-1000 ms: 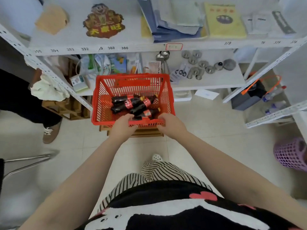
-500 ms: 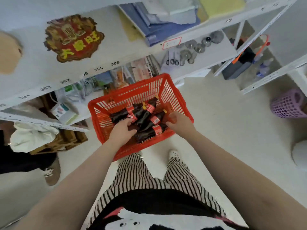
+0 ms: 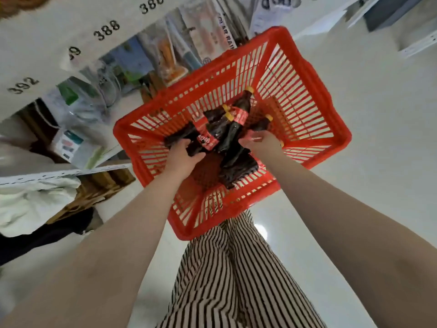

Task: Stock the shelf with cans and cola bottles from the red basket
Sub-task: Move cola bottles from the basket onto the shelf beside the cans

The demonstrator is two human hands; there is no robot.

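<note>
The red basket (image 3: 314, 110) stands on the floor below me, tilted in view. Inside it lie several cola bottles (image 3: 233, 129) with red labels and yellow caps, piled across each other. Both hands are down inside the basket. My left hand (image 3: 183, 156) curls round the body of the leftmost cola bottle (image 3: 175, 138). My right hand (image 3: 261, 142) closes on a cola bottle at the right (image 3: 259, 125), whose yellow cap pokes out past my fingers. No cans are visible.
The white shelf edge (image 3: 71, 46) with numbers 386 to 392 runs across the upper left; packaged goods (image 3: 165, 58) sit on the shelf below it. A white bag (image 3: 30, 204) and wooden crate (image 3: 99, 188) are at left. My striped trousers are under the basket.
My head has dropped closer over the basket. Both hands moved from the basket's near rim down among the bottles and closed on them.
</note>
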